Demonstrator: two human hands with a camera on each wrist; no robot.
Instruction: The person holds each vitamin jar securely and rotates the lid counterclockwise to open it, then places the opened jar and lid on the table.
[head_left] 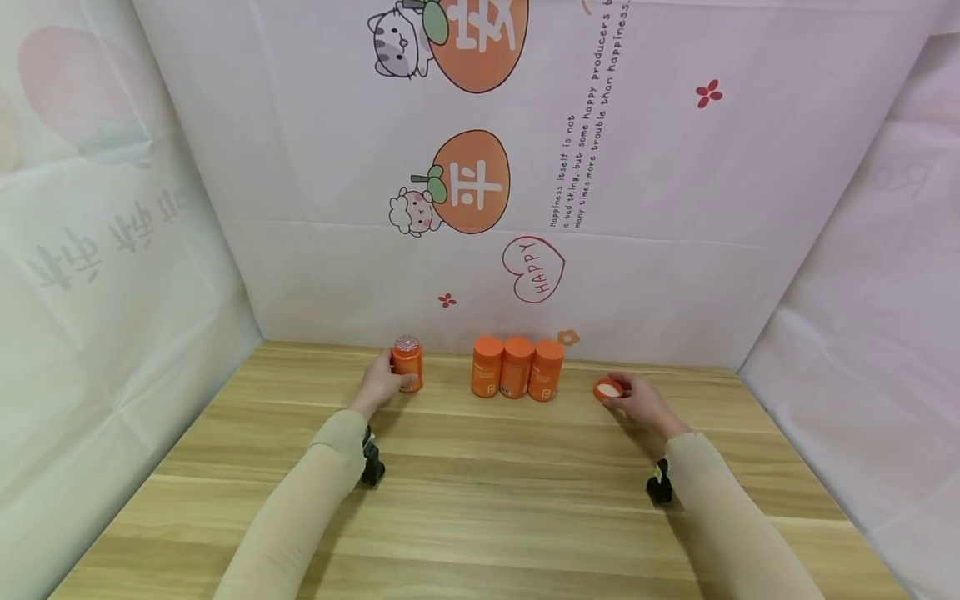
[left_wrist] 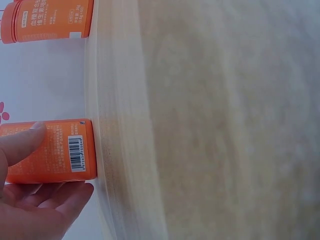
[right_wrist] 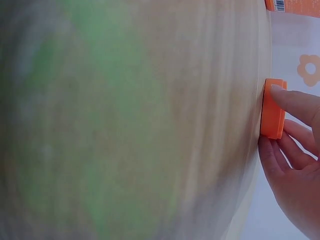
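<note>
At the back left of the table, my left hand (head_left: 381,383) grips an orange bottle (head_left: 408,361) that stands upright without its lid. A patterned seal (head_left: 407,342) covers its mouth. The left wrist view shows the thumb on the bottle's barcode side (left_wrist: 60,152), the fingers around the opposite side. Over to the right, my right hand (head_left: 645,403) pinches an orange lid (head_left: 608,389) by its rim. The lid lies on the table with its white inside facing up.
Three capped orange bottles (head_left: 517,367) stand side by side between my hands, near the back wall. A printed white cloth (head_left: 652,275) hangs behind the wooden table (head_left: 487,500), with more cloth at both sides.
</note>
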